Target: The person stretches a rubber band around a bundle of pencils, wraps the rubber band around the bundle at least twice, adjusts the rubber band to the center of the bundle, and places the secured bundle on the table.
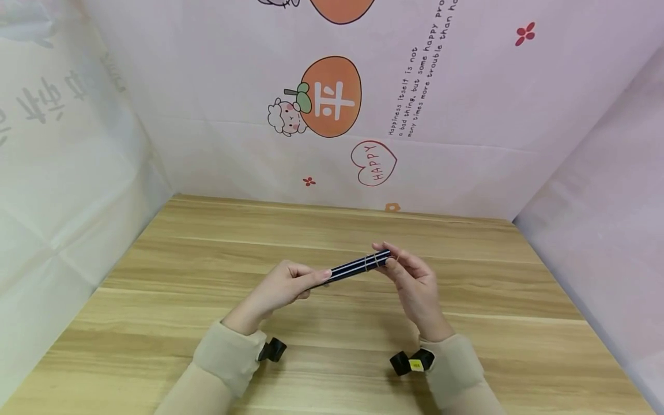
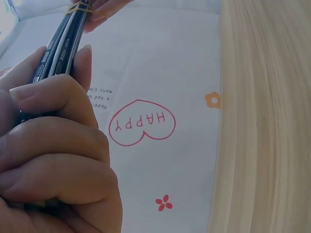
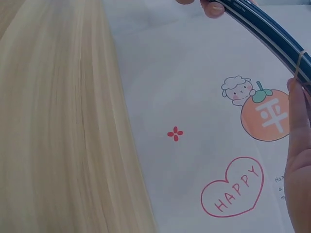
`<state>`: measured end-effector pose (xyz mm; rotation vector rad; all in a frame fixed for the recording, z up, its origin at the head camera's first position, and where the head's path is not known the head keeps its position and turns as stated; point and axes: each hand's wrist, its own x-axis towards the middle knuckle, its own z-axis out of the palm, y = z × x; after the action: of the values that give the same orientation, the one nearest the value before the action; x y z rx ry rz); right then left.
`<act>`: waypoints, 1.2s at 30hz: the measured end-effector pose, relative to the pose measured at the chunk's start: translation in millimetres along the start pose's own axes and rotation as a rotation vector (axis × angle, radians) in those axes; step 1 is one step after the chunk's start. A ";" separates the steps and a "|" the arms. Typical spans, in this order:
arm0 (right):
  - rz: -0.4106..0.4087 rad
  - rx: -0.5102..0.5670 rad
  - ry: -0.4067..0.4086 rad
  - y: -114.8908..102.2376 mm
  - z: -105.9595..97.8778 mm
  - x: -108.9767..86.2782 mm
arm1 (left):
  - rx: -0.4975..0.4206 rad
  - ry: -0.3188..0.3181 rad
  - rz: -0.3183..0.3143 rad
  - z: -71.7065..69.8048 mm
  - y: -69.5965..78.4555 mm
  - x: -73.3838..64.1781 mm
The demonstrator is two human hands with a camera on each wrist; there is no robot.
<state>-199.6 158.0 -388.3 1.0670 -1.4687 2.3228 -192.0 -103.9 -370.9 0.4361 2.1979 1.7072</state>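
A bundle of slim dark blue pencils with silver stripes [image 1: 353, 268] is held up above the table, slanting up to the right. My left hand [image 1: 290, 283] grips its lower left end, fingers curled round and thumb on top. A tan rubber band [image 2: 80, 8] is wound round the far end. My right hand [image 1: 415, 285] is at that end, thumb and fingers pinching the rubber band, a small loop showing by the fingertips. In the right wrist view the bundle [image 3: 272, 31] crosses the top right corner, and most of the right hand is cut off.
Below the hands lies a wood-grain table [image 1: 332, 328]. A white printed sheet [image 1: 218, 104] rises along its back, with pale sheets at both sides. Each wrist carries a small black camera, one on the left [image 1: 273, 349] and one on the right [image 1: 402, 363].
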 end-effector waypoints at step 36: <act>0.219 -0.438 -0.032 -17.1 -8.2 -1.7 | 0.125 -0.032 0.012 -3.5 -3.9 0.5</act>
<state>-193.5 173.6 -379.3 0.8596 -2.0697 1.9695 -194.1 -107.7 -373.9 0.5049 2.2915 1.5626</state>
